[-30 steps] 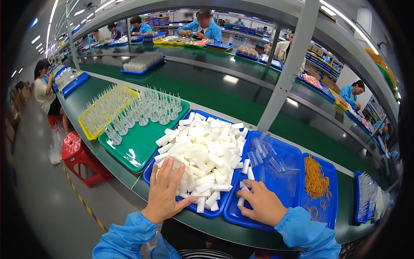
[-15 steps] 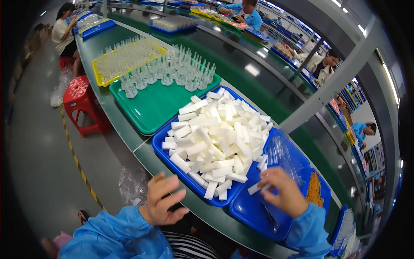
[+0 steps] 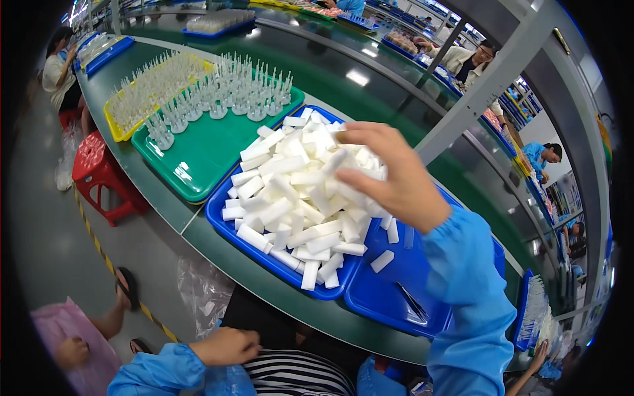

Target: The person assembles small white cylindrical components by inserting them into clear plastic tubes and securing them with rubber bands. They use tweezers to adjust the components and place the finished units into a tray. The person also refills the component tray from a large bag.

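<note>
Head view is showing the right hand (image 3: 389,175) hovering over the heap of small white plastic tubes (image 3: 300,195), fingers curled down, but I can't tell if it's actually pinching one. The left hand (image 3: 228,345) is sitting down low by the lap, loosely closed, not holding anything I can see. The tubes are piling up in the blue plastic tray (image 3: 264,257) right at the bench edge. The second blue tray (image 3: 389,297) beside it is holding just a stray tube or two and a thin dark tool (image 3: 413,302), so I'd say most of the pile is waiting. Behind, a green tray of clear spiky pieces (image 3: 218,109) is standing ready.
</note>
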A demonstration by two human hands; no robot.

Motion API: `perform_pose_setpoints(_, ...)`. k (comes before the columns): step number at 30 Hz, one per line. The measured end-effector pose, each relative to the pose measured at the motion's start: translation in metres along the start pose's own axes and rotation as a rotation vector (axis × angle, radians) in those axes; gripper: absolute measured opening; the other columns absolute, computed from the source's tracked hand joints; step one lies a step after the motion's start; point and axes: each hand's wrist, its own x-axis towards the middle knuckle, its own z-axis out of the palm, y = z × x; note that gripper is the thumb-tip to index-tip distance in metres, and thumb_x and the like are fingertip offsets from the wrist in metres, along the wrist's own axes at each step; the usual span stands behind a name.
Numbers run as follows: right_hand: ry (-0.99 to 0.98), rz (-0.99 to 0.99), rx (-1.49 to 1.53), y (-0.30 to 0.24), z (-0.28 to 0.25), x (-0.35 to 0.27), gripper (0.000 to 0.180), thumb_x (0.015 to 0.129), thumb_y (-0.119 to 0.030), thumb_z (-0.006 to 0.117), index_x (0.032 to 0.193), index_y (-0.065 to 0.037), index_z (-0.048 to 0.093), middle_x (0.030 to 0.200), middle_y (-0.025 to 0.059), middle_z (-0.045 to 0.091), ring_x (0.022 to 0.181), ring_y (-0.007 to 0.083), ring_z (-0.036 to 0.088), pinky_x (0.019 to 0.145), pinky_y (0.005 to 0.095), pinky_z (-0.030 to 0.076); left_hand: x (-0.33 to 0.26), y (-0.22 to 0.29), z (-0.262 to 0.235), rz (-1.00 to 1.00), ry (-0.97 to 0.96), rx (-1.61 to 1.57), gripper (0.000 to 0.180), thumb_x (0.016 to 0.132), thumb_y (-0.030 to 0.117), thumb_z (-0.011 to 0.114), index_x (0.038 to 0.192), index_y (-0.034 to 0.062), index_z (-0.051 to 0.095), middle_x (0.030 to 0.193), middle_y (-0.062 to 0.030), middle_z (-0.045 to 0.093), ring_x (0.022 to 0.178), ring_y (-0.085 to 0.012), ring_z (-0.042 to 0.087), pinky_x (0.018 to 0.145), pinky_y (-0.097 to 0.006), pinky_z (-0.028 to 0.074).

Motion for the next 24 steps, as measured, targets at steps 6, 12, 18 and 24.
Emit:
perform_pose_setpoints(6, -0.336, 0.358, -0.062, -0.013, -0.060, -0.070, 0.052, 0.076, -0.015, 0.081, 0.123, -0.005, 0.060, 0.128, 0.0165, 0.058, 0.123, 0.0350, 0.052, 0.102, 0.0409, 0.045, -0.053, -0.142, 0.053, -0.394, -0.089, -0.204, 0.028, 0.091, 0.029, 0.059, 0.100, 0.0048, 0.069, 0.089, -0.0182, 0.073, 0.078, -0.0336, 0.071, 0.073, -0.043, 0.057)
perform_pose_setpoints(12, -0.513, 0.459, -0.101, -0.003, -0.042, -0.119, 0.082, 0.068, -0.018, 0.088, 0.138, -0.006, 0.048, 0.143, 0.0185, 0.047, 0.129, 0.0383, 0.048, 0.109, 0.0417, 0.042, -0.066, -0.260, 0.153, -0.589, -0.384, -0.104, 0.031, 0.090, 0.031, 0.058, 0.103, 0.0044, 0.070, 0.095, -0.0198, 0.072, 0.086, -0.0355, 0.070, 0.076, -0.045, 0.055)
perform_pose_setpoints(18, -0.490, 0.557, 0.009, -0.002, -0.026, -0.106, 0.069, 0.072, -0.015, 0.086, 0.130, -0.002, 0.052, 0.131, 0.0163, 0.052, 0.119, 0.0351, 0.054, 0.102, 0.0383, 0.046, -0.051, -0.337, 0.259, -0.183, -0.596, 0.354, 0.035, 0.090, 0.032, 0.058, 0.106, 0.0040, 0.070, 0.101, -0.0213, 0.071, 0.093, -0.0374, 0.069, 0.078, -0.047, 0.054)
perform_pose_setpoints(24, -0.428, 0.391, -0.144, -0.011, -0.015, -0.129, 0.049, 0.070, -0.001, 0.080, 0.115, -0.002, 0.061, 0.124, 0.0178, 0.056, 0.114, 0.0370, 0.058, 0.098, 0.0390, 0.047, -0.019, -0.270, 0.189, -0.953, 0.125, -0.254, 0.037, 0.090, 0.036, 0.060, 0.103, 0.0029, 0.072, 0.095, -0.0180, 0.073, 0.087, -0.0363, 0.071, 0.079, -0.048, 0.056)
